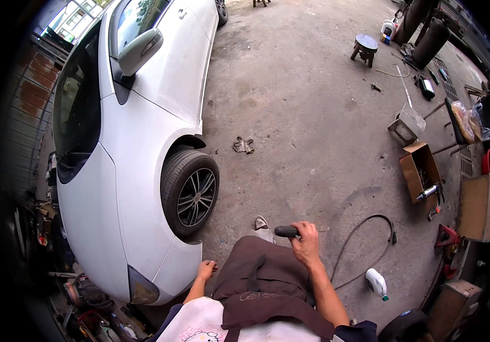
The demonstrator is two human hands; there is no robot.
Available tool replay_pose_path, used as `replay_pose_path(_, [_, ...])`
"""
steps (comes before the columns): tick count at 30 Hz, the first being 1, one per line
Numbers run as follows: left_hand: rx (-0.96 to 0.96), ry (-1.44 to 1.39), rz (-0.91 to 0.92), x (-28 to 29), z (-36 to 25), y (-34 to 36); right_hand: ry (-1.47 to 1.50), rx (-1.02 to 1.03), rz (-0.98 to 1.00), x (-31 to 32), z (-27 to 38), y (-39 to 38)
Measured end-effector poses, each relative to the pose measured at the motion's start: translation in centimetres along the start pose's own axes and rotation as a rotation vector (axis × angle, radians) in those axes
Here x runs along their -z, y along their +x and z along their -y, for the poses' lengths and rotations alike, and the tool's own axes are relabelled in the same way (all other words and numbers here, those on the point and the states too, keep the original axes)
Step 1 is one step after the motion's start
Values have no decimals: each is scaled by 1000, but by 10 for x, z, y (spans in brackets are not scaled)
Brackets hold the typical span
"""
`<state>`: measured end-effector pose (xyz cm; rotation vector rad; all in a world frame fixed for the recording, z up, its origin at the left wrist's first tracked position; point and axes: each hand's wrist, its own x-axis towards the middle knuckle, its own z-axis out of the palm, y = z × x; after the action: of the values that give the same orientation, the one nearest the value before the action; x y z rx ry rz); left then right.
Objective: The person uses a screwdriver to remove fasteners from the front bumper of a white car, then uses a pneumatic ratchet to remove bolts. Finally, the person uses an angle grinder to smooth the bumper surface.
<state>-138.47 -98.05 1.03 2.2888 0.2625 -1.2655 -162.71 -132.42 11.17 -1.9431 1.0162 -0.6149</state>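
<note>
My right hand [305,239] grips a tool with a thick black handle [286,231], held over my dark brown apron [268,268]; a thin shaft seems to stick out to the right. My left hand [206,268] is curled beside the front bumper of the white car [137,216]; whether its fingers hold anything small, I cannot make out. Just beyond it are the car's front wheel [191,194] and a curved cut edge of bodywork below it. My shoe [261,223] shows past the apron.
A glove [244,145] lies on the concrete. To the right are a stool [366,48], dark cylinders [430,45], a cardboard box [411,171], a looped black hose [350,239], a white jug [376,284] and a red jack [447,239]. Cluttered parts [85,296] line the lower left.
</note>
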Motion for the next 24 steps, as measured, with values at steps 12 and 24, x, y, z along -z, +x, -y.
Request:
replay_pose_path(12, [133, -220, 40, 22, -162, 118, -400, -221, 142, -26, -24, 159])
replay_pose_path(24, [-407, -13, -136, 44, -526, 156, -165, -719, -219, -23, -120, 235])
